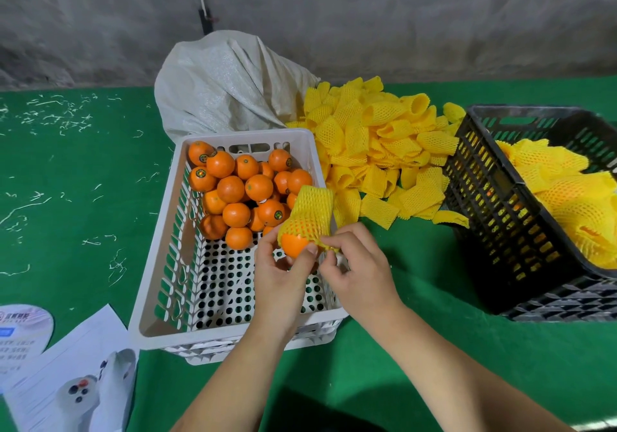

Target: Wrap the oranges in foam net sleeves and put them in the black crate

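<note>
Both hands work low over the white crate [160, 284]: left hand [280, 278] grips an orange [293, 246] half inside a foam net sleeve [310, 213], right hand [360, 271] pinches the sleeve's edge. Task looks midway: sleeved oranges [574, 204] already fill part of the black crate [494, 218]. Many bare oranges [233, 191] remain; spare sleeves [377, 151] lie heaped on the green desk [83, 198].

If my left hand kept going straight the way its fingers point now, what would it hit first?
Most likely the bare oranges heaped in the white crate. The left hand points up and away, holding the half-sleeved orange; depth is uncertain.
</note>
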A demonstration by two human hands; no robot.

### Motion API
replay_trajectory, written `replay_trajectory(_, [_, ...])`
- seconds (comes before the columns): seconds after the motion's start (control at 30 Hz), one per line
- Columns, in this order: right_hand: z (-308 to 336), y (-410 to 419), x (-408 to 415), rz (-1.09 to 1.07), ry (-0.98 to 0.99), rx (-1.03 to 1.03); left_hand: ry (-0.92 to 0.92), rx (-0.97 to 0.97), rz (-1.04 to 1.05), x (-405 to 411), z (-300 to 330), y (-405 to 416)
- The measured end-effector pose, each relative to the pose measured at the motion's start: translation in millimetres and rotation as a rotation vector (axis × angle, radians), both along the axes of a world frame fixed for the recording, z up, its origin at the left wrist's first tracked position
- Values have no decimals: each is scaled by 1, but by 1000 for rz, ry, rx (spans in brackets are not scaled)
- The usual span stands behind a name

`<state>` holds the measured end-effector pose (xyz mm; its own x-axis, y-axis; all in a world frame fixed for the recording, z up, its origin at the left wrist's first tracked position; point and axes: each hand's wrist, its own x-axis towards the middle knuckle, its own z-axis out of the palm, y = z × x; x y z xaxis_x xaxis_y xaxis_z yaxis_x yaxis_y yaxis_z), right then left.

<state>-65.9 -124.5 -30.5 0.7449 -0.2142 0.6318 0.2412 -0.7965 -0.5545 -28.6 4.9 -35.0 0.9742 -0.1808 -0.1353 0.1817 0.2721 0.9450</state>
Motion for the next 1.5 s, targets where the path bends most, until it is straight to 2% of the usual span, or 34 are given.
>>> replay_trajectory(0.07, [1, -1, 1, 47, 80, 39, 5, -52, -58, 1, 2, 1])
replay_trajectory(0.23, [8, -20, 0, 114, 307, 326, 15, -75, -159, 4, 2, 8])
replay_trajectory(0.33, [5, -28, -2, 143, 349, 395, -18, 25, -95, 4, 0, 10])
replay_trajectory(0.43, [1, -28, -4, 149, 336, 495, -179, 158, 2, -2, -3, 5])
replay_trajectory(0.57, [2, -31, -8, 79, 272, 430, -452, 482, 87, -10, -5, -1])
replay_trajectory(0.67, [5, -32, -11, 69, 267, 358, -491, 581, 100, -9, -4, -1])
replay_trajectory(0.77, [9, -29, -12, 49, 267, 238, -469, 559, 106, -11, -4, 0])
replay_trajectory(0.87, [10, -25, -12, 13, 235, 178, -539, 533, 123, -13, -1, 3])
replay_trajectory(0.97, [10, -19, -11, -25, 203, 266, -642, 525, 130, -14, 1, 3])
replay_trajectory(1.13, [17, -16, -6, 60, 226, 642, -366, 317, -99, -6, -1, 1])
replay_trajectory(1.2, [19, -18, -4, 90, 254, 672, -335, 274, -136, -4, -1, 2])
replay_trajectory(1.37, [18, -22, -4, 220, 377, 727, -291, 164, 5, -4, -1, 6])
replay_trajectory(1.5, [15, -20, -4, 171, 361, 681, -378, 337, 133, -7, -4, 4])
